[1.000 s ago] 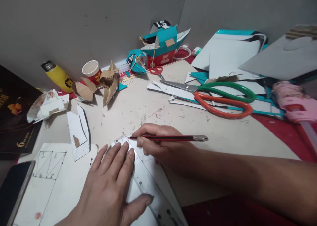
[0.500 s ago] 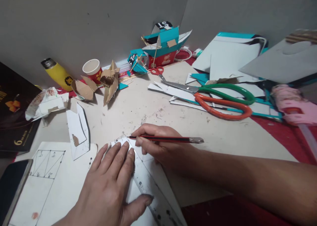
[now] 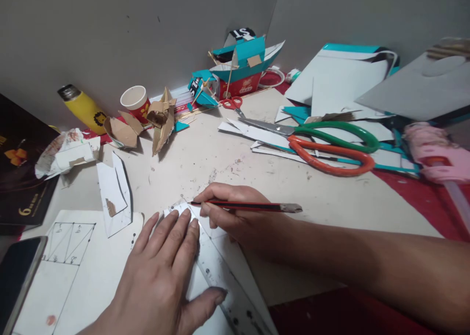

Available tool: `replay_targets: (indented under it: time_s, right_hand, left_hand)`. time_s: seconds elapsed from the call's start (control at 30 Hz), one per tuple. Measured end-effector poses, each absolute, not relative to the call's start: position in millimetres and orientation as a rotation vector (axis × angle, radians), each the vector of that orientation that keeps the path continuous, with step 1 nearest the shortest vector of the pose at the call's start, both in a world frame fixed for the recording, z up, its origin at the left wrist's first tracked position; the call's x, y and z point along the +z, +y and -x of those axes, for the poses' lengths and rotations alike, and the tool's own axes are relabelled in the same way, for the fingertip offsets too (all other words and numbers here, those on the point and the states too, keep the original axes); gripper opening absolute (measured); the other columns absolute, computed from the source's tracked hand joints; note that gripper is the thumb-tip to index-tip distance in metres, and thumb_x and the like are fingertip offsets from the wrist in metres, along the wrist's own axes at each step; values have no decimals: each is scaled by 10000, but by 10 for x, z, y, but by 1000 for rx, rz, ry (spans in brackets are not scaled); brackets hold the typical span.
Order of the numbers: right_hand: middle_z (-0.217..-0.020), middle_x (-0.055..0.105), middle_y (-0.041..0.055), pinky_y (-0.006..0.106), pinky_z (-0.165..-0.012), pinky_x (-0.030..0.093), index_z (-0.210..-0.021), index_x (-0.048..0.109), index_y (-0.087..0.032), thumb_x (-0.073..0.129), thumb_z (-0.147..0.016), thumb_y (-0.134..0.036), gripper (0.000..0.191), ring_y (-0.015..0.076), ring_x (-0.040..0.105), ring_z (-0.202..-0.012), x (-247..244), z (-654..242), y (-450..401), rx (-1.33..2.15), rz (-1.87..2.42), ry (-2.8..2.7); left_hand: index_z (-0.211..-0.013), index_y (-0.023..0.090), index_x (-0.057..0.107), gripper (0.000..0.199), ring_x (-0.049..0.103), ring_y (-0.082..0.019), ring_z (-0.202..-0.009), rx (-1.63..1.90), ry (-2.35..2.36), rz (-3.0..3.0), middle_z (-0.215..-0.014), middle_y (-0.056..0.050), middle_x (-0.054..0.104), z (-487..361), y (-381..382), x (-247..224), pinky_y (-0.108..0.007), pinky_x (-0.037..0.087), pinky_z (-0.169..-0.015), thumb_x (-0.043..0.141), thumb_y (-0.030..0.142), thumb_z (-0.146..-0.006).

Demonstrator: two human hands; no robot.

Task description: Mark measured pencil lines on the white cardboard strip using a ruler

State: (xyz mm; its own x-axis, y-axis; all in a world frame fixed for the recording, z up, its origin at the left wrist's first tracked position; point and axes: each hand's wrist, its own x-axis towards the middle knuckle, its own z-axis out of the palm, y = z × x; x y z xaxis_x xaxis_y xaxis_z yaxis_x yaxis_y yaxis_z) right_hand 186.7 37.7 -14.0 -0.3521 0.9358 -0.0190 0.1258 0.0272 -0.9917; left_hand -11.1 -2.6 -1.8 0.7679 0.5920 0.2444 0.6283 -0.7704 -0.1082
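My left hand lies flat with fingers spread, pressing on a clear ruler that runs slantwise over a white sheet of card. In my right hand is a red and black pencil, pinched near its point. The pencil tip touches down by the ruler's far end, just beyond my left fingertips. A pencilled line shows on the card to the right of the ruler. To the left, another sheet bears a drawn grid of rectangles and diagonals.
Large scissors with green and orange handles rest on card strips at right, near a pink glue gun. Cardboard boat models, a paper cup and a yellow bottle stand at the back. A phone lies at left.
Both hands, the pencil and the ruler hold almost the same place. The camera view has shifted very slightly.
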Motion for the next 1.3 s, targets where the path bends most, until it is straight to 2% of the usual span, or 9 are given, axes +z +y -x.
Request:
replay_targets:
  time_s: [0.5, 0.87, 1.07, 1.3]
  right_hand:
    - [-625, 543, -37, 222, -555, 389, -800, 579, -168, 460, -883, -170, 145, 84, 462, -556, -103, -1925, 388, 1312, 1101, -1757]
    - [-624, 531, -26, 238, -560, 368, -769, 604, -147, 464, -881, -210, 189, 94, 445, -580, -79, -1948, 370, 1207, 1118, -1796]
    - [-669, 592, 6, 249, -552, 355, -800, 628, -134, 444, -858, -180, 198, 108, 477, -602, -67, -1964, 359, 1161, 1102, -1864]
    - [-696, 605, 21, 263, -569, 355, -799, 610, -143, 435, -863, -171, 189, 119, 490, -616, -28, -1991, 338, 1121, 1062, -1945]
  left_hand:
    - [-1231, 31, 591, 643, 588, -376, -1178, -274, -961, 2781, -1263, -213, 649, 112, -32, -9, -554, 395, -995, 602, 527, -821]
    - [-1270, 23, 568, 684, 561, -383, -1212, -249, -971, 2788, -1318, -224, 608, 127, -39, -19, -550, 362, -1025, 615, 529, -813]
    - [-1272, 18, 571, 692, 559, -390, -1213, -222, -976, 2803, -1335, -233, 591, 124, -40, -15, -560, 363, -1017, 623, 527, -806]
    - [-1268, 54, 591, 658, 559, -361, -1225, -334, -1075, 2813, -1346, -193, 596, 113, -63, -32, -529, 349, -1053, 613, 532, -817]
